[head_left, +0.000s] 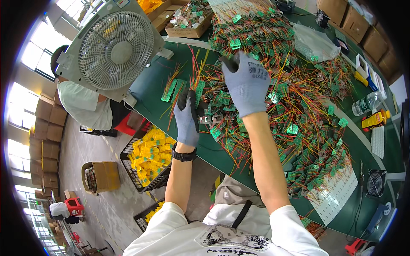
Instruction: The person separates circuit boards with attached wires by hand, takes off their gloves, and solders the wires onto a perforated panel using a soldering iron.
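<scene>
Head view showed the left grip [186,121] pinching a slim green board [199,92] between gloved thumb and fingers, its long axis pointing away from the body, red and yellow wires [197,74] rising past its far end. It lay well to the left of the right grip [248,83], whose fingers curled over the heap of wired boards [290,106]; I could not tell whether they pinched anything. That heap crowded the bench [149,81], its tangled leads cluttering the gap between both. More boards [173,90] lay just left, a fan [121,52] beyond.
</scene>
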A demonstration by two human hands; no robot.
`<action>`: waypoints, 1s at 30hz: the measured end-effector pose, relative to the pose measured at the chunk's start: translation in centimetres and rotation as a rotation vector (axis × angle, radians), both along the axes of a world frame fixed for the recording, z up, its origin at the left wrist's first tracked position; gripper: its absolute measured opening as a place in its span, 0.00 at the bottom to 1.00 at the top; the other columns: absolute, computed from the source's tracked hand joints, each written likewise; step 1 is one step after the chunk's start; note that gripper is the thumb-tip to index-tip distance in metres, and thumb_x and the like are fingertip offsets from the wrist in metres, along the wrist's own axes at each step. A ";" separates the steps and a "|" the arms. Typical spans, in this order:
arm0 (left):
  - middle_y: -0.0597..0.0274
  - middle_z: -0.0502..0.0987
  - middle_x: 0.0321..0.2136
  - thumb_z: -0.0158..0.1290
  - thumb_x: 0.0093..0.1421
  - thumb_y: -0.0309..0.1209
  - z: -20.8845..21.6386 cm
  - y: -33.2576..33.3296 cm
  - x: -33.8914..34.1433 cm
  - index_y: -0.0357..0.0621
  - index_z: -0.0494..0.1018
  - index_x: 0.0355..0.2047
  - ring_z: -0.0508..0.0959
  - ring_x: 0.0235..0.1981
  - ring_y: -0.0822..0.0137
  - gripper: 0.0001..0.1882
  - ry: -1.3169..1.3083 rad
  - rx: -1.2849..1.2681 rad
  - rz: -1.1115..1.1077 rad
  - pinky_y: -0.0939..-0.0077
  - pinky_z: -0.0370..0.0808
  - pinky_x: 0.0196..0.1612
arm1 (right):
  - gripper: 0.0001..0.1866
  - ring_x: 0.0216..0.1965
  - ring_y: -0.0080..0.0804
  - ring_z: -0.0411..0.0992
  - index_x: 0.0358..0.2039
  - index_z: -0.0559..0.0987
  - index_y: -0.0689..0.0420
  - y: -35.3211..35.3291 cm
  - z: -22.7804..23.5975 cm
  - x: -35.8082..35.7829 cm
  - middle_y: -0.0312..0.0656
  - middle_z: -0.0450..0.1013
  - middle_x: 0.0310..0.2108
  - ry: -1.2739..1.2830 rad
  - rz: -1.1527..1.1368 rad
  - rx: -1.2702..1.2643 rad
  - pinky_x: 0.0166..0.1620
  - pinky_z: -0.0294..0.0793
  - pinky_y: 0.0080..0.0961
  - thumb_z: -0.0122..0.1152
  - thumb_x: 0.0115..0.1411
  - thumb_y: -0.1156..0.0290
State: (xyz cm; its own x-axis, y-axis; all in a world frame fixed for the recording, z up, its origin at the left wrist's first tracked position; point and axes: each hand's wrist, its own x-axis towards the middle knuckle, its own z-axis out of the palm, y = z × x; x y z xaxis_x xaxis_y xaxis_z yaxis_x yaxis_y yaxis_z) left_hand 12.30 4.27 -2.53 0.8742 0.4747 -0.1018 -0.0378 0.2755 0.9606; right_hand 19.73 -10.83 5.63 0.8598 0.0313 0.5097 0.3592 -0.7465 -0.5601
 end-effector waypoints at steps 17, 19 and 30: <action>0.64 0.79 0.27 0.53 0.65 0.29 -0.1 -0.7 0.0 0.33 0.75 0.46 0.77 0.26 0.75 0.13 -0.025 0.058 0.020 0.83 0.71 0.28 | 0.16 0.37 0.41 0.76 0.33 0.79 0.51 1.8 -3.4 0.1 0.42 0.77 0.29 0.049 0.455 -0.204 0.39 0.72 0.38 0.60 0.57 0.52; 0.62 0.80 0.31 0.53 0.64 0.25 1.2 -2.4 -0.1 0.33 0.76 0.45 0.76 0.26 0.76 0.11 -0.062 0.104 0.096 0.84 0.71 0.26 | 0.15 0.37 0.40 0.76 0.33 0.79 0.51 2.2 -3.5 -0.1 0.42 0.76 0.29 -0.013 0.452 -0.222 0.38 0.73 0.37 0.60 0.57 0.53; 0.62 0.71 0.40 0.48 0.69 0.35 -0.4 -0.8 0.2 0.32 0.68 0.52 0.80 0.43 0.65 0.19 -0.152 -0.093 0.088 0.76 0.77 0.40 | 0.27 0.42 0.44 0.77 0.43 0.78 0.58 0.4 0.0 -0.6 0.52 0.77 0.37 0.312 0.108 0.017 0.44 0.76 0.37 0.63 0.55 0.47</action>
State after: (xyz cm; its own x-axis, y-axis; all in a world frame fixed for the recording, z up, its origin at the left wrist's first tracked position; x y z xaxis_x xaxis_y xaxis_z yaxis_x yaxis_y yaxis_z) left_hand 12.53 3.49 -2.98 0.8384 0.5448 -0.0189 -0.2082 0.3522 0.9125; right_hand 19.09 -10.43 5.58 0.9668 0.1244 0.2234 0.2447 -0.7033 -0.6674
